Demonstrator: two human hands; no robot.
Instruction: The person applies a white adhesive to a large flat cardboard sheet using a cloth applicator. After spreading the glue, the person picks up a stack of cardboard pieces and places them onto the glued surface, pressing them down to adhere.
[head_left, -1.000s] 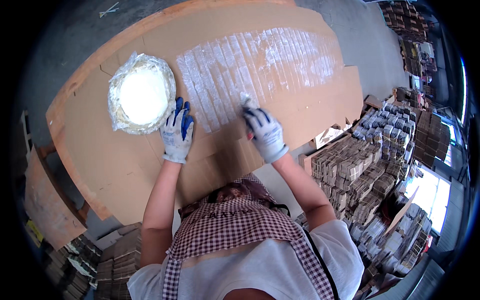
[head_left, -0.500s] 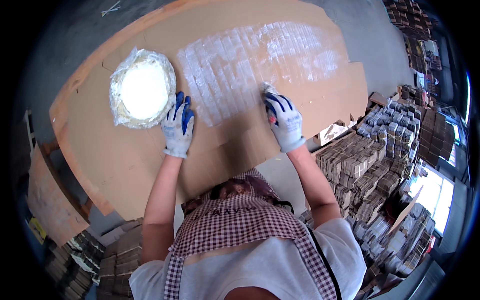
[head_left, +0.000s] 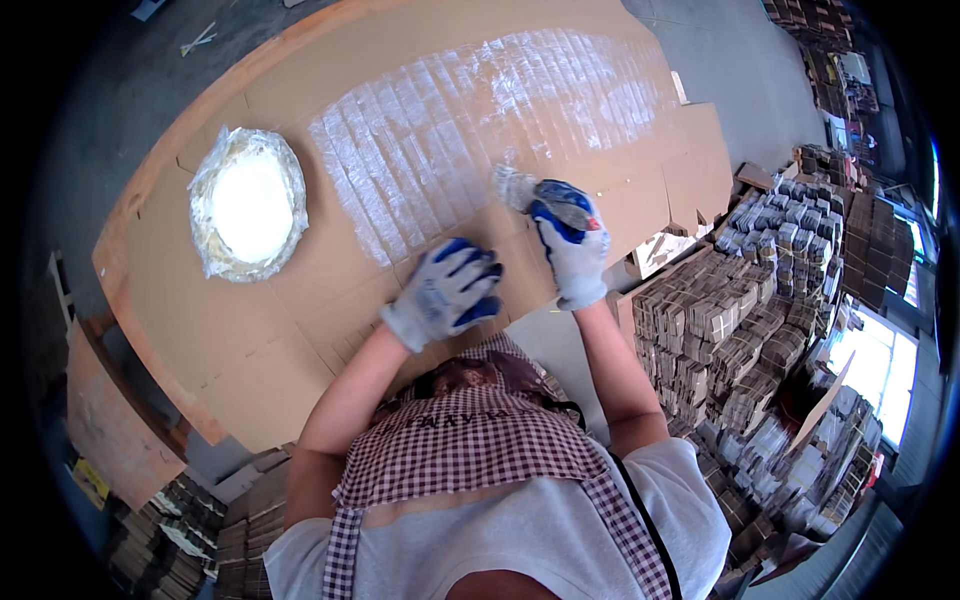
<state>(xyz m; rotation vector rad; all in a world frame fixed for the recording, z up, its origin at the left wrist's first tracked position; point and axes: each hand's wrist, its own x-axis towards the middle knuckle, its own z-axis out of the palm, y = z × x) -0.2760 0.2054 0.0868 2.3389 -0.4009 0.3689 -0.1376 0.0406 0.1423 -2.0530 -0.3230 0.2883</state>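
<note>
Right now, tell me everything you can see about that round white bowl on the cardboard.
The bowl is round and shallow, lined or wrapped in crinkled clear plastic film that puckers around its rim. It holds a smooth white paste filling most of it. It sits flat on the big cardboard sheet, to the person's left, beside the white-smeared patch. Neither gloved hand touches it; the left hand lies nearer, flat on the cardboard.

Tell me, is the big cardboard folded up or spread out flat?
Spread out flat. The cardboard lies open across the table, white glue streaks brushed over it, with the left hand pressing on it.
</note>
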